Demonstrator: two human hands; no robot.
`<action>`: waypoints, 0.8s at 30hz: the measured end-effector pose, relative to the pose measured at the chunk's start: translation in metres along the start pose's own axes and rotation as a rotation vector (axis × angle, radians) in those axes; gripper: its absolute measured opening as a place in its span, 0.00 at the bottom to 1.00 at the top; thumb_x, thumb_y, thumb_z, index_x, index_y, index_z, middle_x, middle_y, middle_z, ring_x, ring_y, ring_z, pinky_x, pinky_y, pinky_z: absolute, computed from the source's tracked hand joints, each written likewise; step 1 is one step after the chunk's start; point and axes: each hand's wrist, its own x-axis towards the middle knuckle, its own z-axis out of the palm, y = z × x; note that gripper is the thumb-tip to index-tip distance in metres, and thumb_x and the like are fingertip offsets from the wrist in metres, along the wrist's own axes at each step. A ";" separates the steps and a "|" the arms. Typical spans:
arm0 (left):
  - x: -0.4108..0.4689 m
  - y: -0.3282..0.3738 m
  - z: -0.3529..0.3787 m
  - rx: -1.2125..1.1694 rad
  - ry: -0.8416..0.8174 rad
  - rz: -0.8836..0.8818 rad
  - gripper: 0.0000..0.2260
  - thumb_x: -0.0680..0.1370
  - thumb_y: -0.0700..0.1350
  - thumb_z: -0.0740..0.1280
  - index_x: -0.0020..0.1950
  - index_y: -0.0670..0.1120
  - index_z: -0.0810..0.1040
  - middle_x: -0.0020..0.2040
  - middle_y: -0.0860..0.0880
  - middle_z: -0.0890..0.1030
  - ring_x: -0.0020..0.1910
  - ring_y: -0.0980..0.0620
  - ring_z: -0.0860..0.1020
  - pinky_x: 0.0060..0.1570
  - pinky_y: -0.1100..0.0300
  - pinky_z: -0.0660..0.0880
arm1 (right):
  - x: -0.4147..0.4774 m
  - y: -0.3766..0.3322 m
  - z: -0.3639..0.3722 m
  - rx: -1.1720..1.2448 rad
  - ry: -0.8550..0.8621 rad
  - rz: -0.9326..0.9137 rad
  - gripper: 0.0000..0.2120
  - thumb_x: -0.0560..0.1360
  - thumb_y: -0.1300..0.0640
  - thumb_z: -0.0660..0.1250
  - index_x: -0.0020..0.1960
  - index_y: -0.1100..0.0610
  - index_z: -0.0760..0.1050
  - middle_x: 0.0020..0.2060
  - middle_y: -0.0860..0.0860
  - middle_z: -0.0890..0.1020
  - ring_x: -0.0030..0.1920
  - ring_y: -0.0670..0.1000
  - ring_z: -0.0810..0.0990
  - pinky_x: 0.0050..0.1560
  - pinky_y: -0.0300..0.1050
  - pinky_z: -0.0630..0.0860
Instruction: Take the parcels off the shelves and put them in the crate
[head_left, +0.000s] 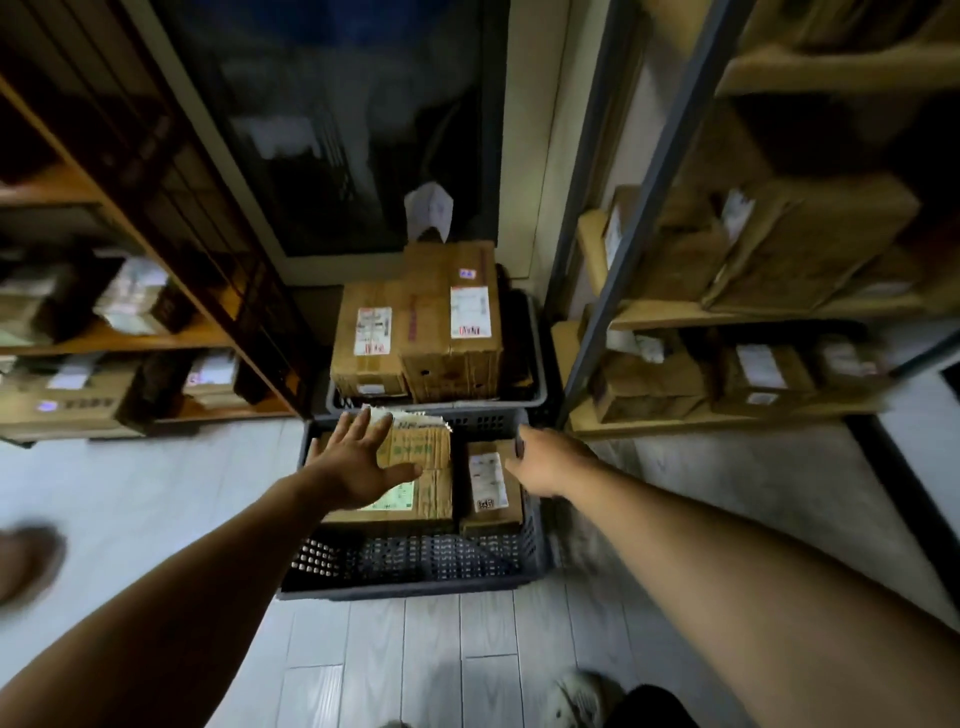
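Two parcels lie side by side in the near crate (415, 566) at lower centre of the frame: a larger parcel (428, 462) on the left, and a smaller labelled parcel (491, 483) against its right flank; the front of the crate shows bare mesh. The left hand (358, 462) is spread flat with straight fingers over the larger parcel and holds nothing; whether the palm touches the cardboard cannot be told. The right hand (545, 462) is at the crate's right rim with its fingers hidden; its grip cannot be determined. A second crate (467, 404) behind, at centre frame, carries two taller boxes (452, 322). More parcels sit on the right shelves (727, 312) and the left shelves (130, 338); the task is judged part done. The step in hand appears to be settling the load. Recommended: press the larger parcel flat and back against the far wall; leave the front space for the next parcel; steady the rim while pushing, lest the crate slide on the smooth floor (415, 649).
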 end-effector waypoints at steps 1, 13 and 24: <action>-0.017 0.008 -0.017 0.001 0.004 0.009 0.42 0.72 0.70 0.59 0.77 0.56 0.43 0.78 0.50 0.38 0.76 0.49 0.37 0.72 0.43 0.40 | -0.020 -0.002 -0.017 0.008 0.002 0.012 0.32 0.79 0.44 0.58 0.78 0.54 0.52 0.69 0.56 0.70 0.63 0.56 0.75 0.61 0.49 0.74; -0.166 0.113 -0.182 0.119 0.064 0.289 0.40 0.74 0.68 0.58 0.77 0.57 0.40 0.77 0.49 0.38 0.76 0.46 0.37 0.71 0.40 0.41 | -0.223 0.009 -0.167 0.195 0.203 0.024 0.29 0.79 0.46 0.60 0.76 0.54 0.58 0.73 0.54 0.65 0.71 0.57 0.66 0.66 0.48 0.68; -0.205 0.316 -0.212 0.175 0.214 0.449 0.41 0.74 0.66 0.60 0.78 0.53 0.43 0.78 0.47 0.42 0.77 0.45 0.40 0.74 0.43 0.45 | -0.335 0.187 -0.259 0.207 0.326 0.068 0.24 0.78 0.44 0.60 0.71 0.53 0.65 0.68 0.54 0.72 0.64 0.56 0.73 0.62 0.50 0.72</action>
